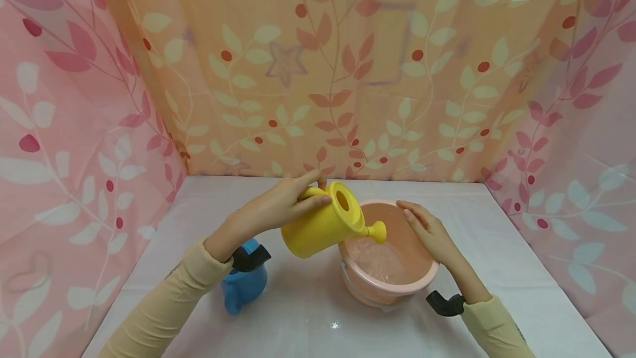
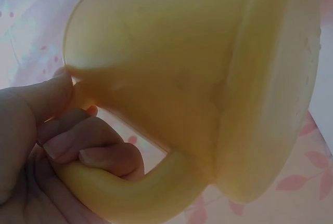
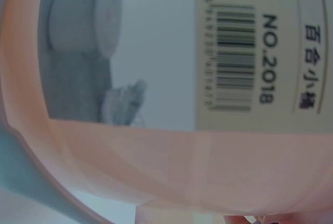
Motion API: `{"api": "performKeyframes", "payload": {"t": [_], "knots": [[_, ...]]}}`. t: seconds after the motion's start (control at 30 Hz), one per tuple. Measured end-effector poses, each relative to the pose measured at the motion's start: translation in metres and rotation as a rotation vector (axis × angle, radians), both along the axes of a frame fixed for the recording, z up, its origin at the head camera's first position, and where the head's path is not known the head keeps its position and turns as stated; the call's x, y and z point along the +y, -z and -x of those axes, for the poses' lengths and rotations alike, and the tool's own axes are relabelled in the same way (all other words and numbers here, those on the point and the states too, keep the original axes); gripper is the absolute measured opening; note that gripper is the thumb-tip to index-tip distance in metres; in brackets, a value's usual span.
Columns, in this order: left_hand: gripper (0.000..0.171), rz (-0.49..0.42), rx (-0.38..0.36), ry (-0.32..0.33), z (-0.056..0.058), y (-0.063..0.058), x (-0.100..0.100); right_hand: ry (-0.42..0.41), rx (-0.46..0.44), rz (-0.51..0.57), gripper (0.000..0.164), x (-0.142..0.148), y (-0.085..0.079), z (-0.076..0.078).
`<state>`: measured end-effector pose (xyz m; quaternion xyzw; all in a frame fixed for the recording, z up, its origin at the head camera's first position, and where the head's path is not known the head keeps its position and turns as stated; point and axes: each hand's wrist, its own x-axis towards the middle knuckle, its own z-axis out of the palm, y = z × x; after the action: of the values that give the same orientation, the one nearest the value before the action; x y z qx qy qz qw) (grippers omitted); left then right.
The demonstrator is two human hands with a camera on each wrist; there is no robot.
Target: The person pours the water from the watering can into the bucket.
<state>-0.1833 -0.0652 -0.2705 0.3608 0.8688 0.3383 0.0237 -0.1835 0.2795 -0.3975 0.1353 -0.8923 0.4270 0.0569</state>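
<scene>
The left hand holds the yellow watering can by its handle, fingers curled round it, the thumb up against the can's wall in the left wrist view. The can's body hangs just to the right of that grip and a little nearer the person, tilted so that its round opening faces up and to the right. Its spout head points farther right of the grip, above the pink bucket. The right hand lies at the bucket's far right rim, fingers mostly extended; whether it pinches the rim cannot be told. Below that hand, the right wrist view shows the bucket's outer wall with a label bearing a barcode and "NO.2018". Glints show on the bucket's floor, to the left of the right hand.

Nearer the person than the left grip, a blue vessel stands partly hidden by the left forearm and a black wrist strap. Under both hands spreads a white tabletop, with a small bright spot nearer the person than the bucket. Beyond the grips rises an orange leaf-patterned sheet; pink leafy sheets close in on either side of them
</scene>
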Motion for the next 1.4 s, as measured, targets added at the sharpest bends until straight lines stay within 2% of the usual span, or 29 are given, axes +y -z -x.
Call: {"api": "performKeyframes", "payload": {"t": [0.57,0.87,1.4], "knots": [[0.023,0.008,0.022,0.012,0.0006,-0.0007,0.0024,0.017,-0.034,-0.005,0.041,-0.0009,-0.0002,-0.0003],[0.022,-0.002,0.006,0.024,0.0001,-0.001,0.003,0.004,-0.01,0.003,0.039,-0.0007,-0.0009,-0.0011],[0.022,0.011,0.028,0.029,-0.0012,-0.003,0.0042,0.007,-0.005,0.004,0.04,-0.0004,0.0003,-0.0011]]}}
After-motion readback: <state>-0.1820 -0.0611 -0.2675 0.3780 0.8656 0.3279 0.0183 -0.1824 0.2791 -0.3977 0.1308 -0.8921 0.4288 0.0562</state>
